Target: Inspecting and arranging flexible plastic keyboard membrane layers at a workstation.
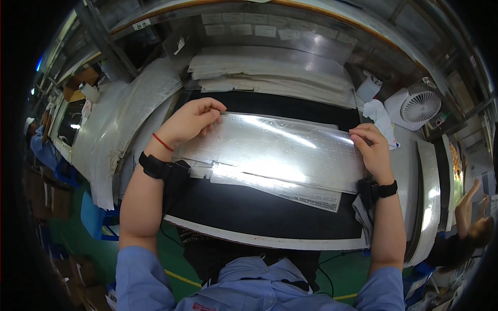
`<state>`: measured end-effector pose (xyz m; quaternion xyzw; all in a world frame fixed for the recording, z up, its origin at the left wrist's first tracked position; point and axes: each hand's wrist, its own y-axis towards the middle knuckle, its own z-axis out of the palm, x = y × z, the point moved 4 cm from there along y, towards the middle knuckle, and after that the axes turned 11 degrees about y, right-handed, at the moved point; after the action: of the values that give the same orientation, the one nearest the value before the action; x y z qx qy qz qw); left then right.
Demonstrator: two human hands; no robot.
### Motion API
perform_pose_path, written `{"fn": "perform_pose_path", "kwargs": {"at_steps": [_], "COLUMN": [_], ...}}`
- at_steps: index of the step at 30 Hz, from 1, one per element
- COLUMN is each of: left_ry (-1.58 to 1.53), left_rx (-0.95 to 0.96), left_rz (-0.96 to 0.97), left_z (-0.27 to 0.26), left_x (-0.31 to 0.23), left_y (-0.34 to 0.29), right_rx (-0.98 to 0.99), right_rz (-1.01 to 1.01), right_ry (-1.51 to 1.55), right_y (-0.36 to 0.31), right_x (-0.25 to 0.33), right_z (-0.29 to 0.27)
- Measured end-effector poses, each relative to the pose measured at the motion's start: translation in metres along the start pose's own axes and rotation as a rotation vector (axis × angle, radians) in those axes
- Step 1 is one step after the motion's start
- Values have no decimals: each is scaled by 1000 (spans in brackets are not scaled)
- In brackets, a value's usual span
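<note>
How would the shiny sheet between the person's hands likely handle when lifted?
The shiny sheet is probably light for its size: it looks thin, and the left hand and right hand seem to hold it only by fingertips. Being thin and broad, it may flex. Its glossy, reflective face suggests it could slide easily.

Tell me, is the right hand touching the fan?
Apart. The head view shows the right hand at the sheet, a visible gap away from the fan.

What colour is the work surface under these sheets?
The work surface is black, showing best in the head view.
</note>
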<state>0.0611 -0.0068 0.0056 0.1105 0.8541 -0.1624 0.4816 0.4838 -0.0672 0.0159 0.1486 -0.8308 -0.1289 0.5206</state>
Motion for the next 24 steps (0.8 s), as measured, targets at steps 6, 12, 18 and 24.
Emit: {"fn": "perform_pose_path", "kwargs": {"at_steps": [6, 12, 18, 24], "left_ry": [-407, -511, -263, -147], "left_rx": [29, 537, 203, -200], "left_rz": [61, 345, 394, 210], "left_z": [-7, 14, -3, -8], "left_x": [-8, -45, -39, -19], "left_y": [-6, -43, -33, -9], "right_rx": [3, -14, -23, -38], "right_rz": [-18, -23, -14, -16], "right_ry": [1, -3, 24, 20], "right_y": [1, 1, 2, 1], "right_x": [3, 0, -3, -3], "right_z": [1, -2, -4, -4]}}
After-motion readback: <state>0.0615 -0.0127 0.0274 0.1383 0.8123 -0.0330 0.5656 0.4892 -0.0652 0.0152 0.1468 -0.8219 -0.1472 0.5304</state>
